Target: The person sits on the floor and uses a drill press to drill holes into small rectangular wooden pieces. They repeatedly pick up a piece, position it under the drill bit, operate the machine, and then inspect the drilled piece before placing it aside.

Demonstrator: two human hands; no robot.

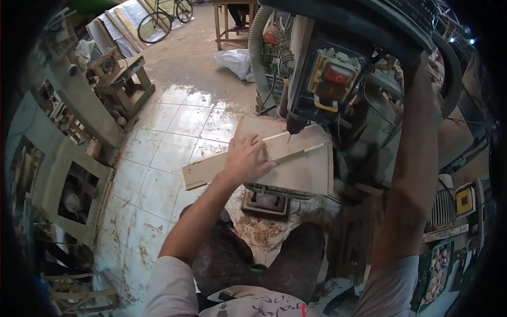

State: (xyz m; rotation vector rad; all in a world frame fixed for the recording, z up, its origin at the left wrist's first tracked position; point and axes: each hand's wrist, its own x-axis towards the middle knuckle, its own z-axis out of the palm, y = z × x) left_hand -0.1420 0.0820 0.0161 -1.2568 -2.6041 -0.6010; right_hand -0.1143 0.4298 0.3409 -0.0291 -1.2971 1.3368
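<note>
My left hand (pixel 247 158) lies across a long, flat wooden board (pixel 205 171) and grips it, thumb toward the near edge. The board rests aslant on the pale work table (pixel 303 179) of a drill press (pixel 301 95), its left end sticking out past the table. Just above the board's right part, the chuck (pixel 296 124) holds a thin drill bit (pixel 289 139); I cannot tell if the tip touches the wood. My right arm reaches up along the right to the side of the machine's head, where the dark housing hides the hand and its fingers.
A red switch (pixel 336 73) with a yellow-edged cover is on the press front. Sawdust (pixel 261 231) lies on the floor by its base (pixel 265 203), between my legs. Wooden machine stands (pixel 127 84) are at the left, a green crate (pixel 437 272) at the lower right, a bicycle (pixel 156 26) far back.
</note>
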